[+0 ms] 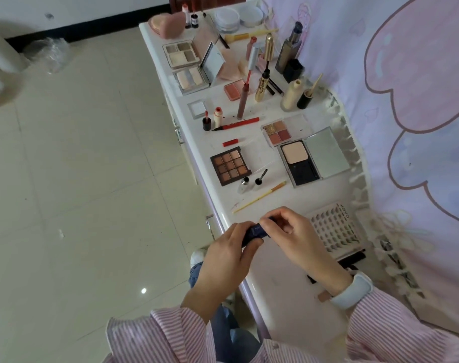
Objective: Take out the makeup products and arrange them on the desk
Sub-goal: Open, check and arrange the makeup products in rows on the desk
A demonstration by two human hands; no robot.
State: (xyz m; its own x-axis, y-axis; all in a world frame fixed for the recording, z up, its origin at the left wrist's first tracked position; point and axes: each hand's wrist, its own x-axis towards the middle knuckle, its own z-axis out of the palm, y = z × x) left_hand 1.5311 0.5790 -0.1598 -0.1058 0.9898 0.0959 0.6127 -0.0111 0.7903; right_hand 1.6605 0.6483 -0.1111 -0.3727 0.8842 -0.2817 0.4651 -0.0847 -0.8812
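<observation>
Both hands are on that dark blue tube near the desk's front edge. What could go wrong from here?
1. The dark blue tube, gripped by the left hand and pinched by the right hand, sits over the desk edge; if it slips, it may fall to the floor.
2. The right sleeve hangs close to the lash tray and could nudge it.

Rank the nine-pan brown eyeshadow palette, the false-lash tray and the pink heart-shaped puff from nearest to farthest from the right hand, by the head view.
From the right hand:
1. False-lash tray, just to its right.
2. Nine-pan palette, mid-desk near the front edge.
3. Pink heart-shaped puff, at the desk's far end.
</observation>
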